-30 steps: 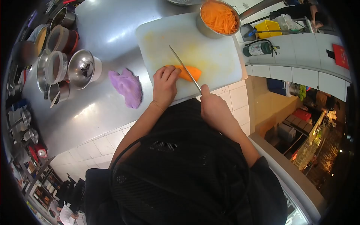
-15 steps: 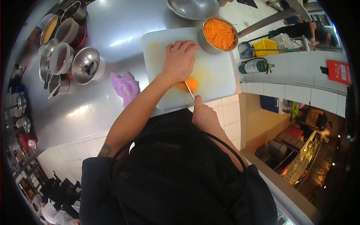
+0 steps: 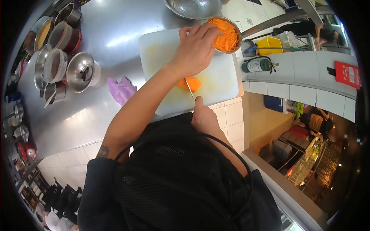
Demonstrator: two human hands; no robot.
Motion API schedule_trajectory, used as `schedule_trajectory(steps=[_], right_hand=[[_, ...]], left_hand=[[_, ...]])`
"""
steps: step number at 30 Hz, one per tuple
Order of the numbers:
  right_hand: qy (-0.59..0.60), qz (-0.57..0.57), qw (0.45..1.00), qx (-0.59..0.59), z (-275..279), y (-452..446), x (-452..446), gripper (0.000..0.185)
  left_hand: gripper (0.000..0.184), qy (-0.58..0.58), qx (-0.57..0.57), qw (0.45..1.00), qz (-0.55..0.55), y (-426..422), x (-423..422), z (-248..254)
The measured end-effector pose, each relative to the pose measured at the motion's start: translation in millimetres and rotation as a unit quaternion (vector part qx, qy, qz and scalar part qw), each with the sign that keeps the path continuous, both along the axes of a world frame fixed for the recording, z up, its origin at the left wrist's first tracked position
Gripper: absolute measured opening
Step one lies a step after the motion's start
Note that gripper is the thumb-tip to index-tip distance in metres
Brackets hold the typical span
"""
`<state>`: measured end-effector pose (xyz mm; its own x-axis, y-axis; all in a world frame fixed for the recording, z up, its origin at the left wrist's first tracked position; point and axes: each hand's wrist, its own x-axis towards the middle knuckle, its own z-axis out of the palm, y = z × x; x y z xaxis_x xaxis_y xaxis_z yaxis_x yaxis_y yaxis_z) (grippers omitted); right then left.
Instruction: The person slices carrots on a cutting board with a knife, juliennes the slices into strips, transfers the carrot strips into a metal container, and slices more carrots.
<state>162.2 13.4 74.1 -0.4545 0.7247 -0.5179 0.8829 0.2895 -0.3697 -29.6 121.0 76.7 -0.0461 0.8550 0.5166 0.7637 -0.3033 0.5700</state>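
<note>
My left hand [image 3: 194, 48] is raised over the far part of the white cutting board [image 3: 150, 63], its fingers apart and reaching to the rim of a metal bowl [image 3: 239, 43]. Thin orange carrot strips [image 3: 228, 36] fill that bowl; the palm's underside is hidden. My right hand [image 3: 203, 117] grips a knife [image 3: 190, 89] by its handle near the board's front edge. The blade lies against a piece of carrot [image 3: 194, 84] on the board, partly behind my left wrist.
A purple cloth [image 3: 122, 90] lies on the steel table [image 3: 104, 69], left of the board. Farther left stand a metal bowl [image 3: 79, 73] and several containers [image 3: 58, 65]. A colander [image 3: 194, 8] sits at the back. A low tiled wall [image 3: 300, 67] runs along the right.
My left hand has risen from the board beside the carrot and moved away from me, to the bowl's rim. My right hand and the knife stay by the carrot.
</note>
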Motion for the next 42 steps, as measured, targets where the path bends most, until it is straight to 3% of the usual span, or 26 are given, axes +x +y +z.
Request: schedule_trajectory(steps=[5, 9, 11, 14, 18, 20, 21, 23, 24, 26, 27, 29, 31, 33, 35, 37, 38, 40, 41, 42], right_hand=[[0.025, -0.006, 1.000, 0.013, -18, 7, 2, 0.024], [0.007, -0.002, 1.000, -0.001, -12, 5, 3, 0.031], [0.017, 0.000, 1.000, 0.001, -16, 7, 4, 0.029], [0.051, -0.009, 0.999, 0.011, -30, 13, 9, 0.025], [0.076, -0.024, 0.997, -0.003, -38, 16, 17, 0.024], [0.080, -0.021, 0.997, -0.003, -35, 16, 17, 0.023], [0.082, -0.019, 0.996, -0.005, -33, 16, 16, 0.023], [0.090, -0.023, 0.996, 0.001, -32, 17, 15, 0.022], [0.092, -0.030, 0.995, 0.004, -31, 17, 14, 0.021], [0.102, -0.029, 0.994, 0.006, -32, 15, 14, 0.022], [0.105, -0.019, 0.994, 0.007, -33, 17, 13, 0.023], [0.108, -0.024, 0.994, 0.013, -39, 19, 14, 0.024], [0.124, -0.033, 0.992, 0.003, -40, 19, 16, 0.023], [0.144, -0.028, 0.989, 0.012, -52, 21, 20, 0.021], [0.179, -0.013, 0.983, 0.040, -61, 22, 25, 0.025], [0.166, -0.016, 0.986, 0.009, -57, 26, 25, 0.022], [0.181, -0.020, 0.983, 0.019, -56, 27, 25, 0.022], [0.167, -0.016, 0.986, 0.003, -56, 29, 26, 0.020], [0.183, -0.022, 0.983, 0.009, -54, 30, 25, 0.020], [0.178, -0.021, 0.984, 0.002, -50, 31, 25, 0.021]], left_hand=[[0.039, 0.028, -0.050, 0.998, -0.022, 4, 1, -52], [0.039, -0.014, 0.012, 1.000, 0.002, 6, -4, -25], [0.038, 0.061, -0.058, 0.996, -0.005, -3, 0, -44], [0.042, 0.025, -0.145, 0.987, -0.061, -3, 1, -48], [0.039, 0.038, -0.112, 0.991, -0.062, 6, 1, -57], [0.038, -0.157, -0.112, 0.980, -0.045, 8, -3, -60], [0.038, -0.152, -0.111, 0.981, -0.045, 5, -6, -57], [0.032, -0.329, -0.159, 0.929, -0.056, 1, -16, -50], [0.032, -0.319, -0.156, 0.933, -0.062, -1, -20, -46], [0.028, -0.156, -0.138, 0.972, -0.112, -11, -19, -42], [0.028, -0.145, -0.132, 0.973, -0.121, -12, -12, -42], [0.024, 0.126, -0.138, 0.968, -0.166, -9, 7, -51], [0.037, 0.232, -0.200, 0.941, -0.144, 2, 24, -59], [0.037, 0.233, -0.298, 0.914, -0.148, 20, 33, -80], [0.038, 0.215, -0.306, 0.916, -0.149, 23, 36, -84], [0.036, 0.116, -0.296, 0.929, -0.188, 18, 39, -63], [0.036, 0.134, -0.289, 0.929, -0.187, 17, 43, -46], [0.036, -0.030, -0.156, 0.961, -0.226, 11, 51, 6], [0.036, -0.012, -0.155, 0.961, -0.230, 8, 51, 36], [0.040, -0.075, -0.149, 0.962, -0.214, 6, 52, 70]])
